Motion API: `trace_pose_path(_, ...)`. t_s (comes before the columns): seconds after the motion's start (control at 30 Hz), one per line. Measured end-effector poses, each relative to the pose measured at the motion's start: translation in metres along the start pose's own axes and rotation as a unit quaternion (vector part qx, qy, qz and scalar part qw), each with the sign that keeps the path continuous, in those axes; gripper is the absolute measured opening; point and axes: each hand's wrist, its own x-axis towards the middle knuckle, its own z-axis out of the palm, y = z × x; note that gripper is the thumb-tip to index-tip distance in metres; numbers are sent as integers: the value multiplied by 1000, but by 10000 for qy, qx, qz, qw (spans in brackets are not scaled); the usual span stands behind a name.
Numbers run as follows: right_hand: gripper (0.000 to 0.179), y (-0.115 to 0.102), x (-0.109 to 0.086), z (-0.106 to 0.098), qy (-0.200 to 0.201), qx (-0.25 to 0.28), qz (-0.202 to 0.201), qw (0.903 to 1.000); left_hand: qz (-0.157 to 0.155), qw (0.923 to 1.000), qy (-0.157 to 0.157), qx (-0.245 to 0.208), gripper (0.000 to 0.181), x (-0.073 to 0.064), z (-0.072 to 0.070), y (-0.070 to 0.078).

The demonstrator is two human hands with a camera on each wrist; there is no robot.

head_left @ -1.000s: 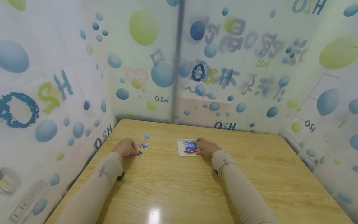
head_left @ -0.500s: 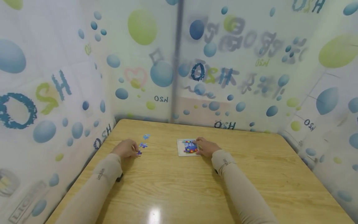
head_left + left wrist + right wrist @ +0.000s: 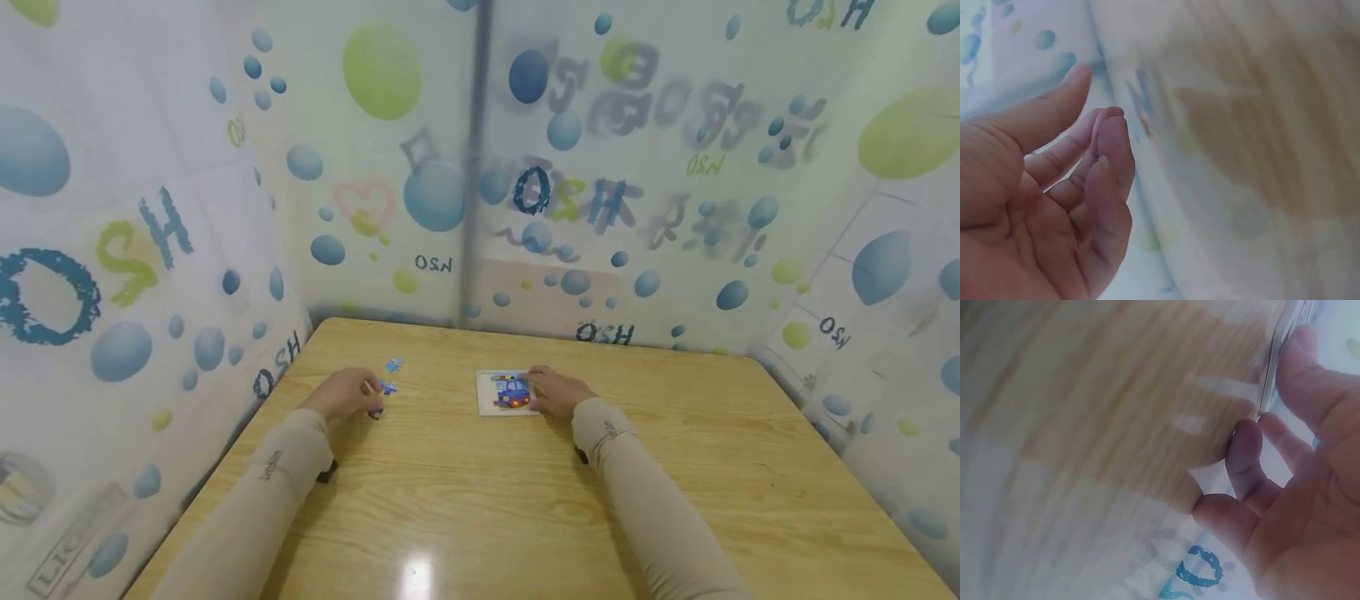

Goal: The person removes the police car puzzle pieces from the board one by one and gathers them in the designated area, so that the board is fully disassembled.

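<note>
Three puzzle pieces (image 3: pixel 389 388) left of centre, in an up-down line beside the left hand (image 3: pixel 347 393), fingers loosely bent; puzzle board (image 3: pixel 485 397) near centre, pictured car (image 3: pixel 512 394) upright, right edge under the relaxed right hand (image 3: pixel 558 392).

Head view: even, bright light; white glare (image 3: pixel 417 575) at counter (image 3: pixel 480 500)'s near side; soft shadows beside both sleeves (image 3: pixel 273 483); wide-angle stretch. Wrist views: hazy, low contrast; counter blurred, fingers (image 3: pixel 1116 147) sharper.
</note>
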Motion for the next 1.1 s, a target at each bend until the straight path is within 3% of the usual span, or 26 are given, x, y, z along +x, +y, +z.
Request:
trace_pose_path(0.27,64,6,-1,-2,139,-118,-44,9998,432,9987,-253,-135,29,29,16,49)
trace_pose_path(0.53,61,-10,-4,-5,-124,6,190,9997,447,9980,-436,4,18,56,41,88)
trace_pose_path(0.8,64,-6,2,-9,-414,-104,57,9991,497,9969,-495,361,16,82,68,115)
trace_pose_path(1.1,64,-5,6,-5,-75,-185,147,9997,230,9973,-352,594,25,109,91,125)
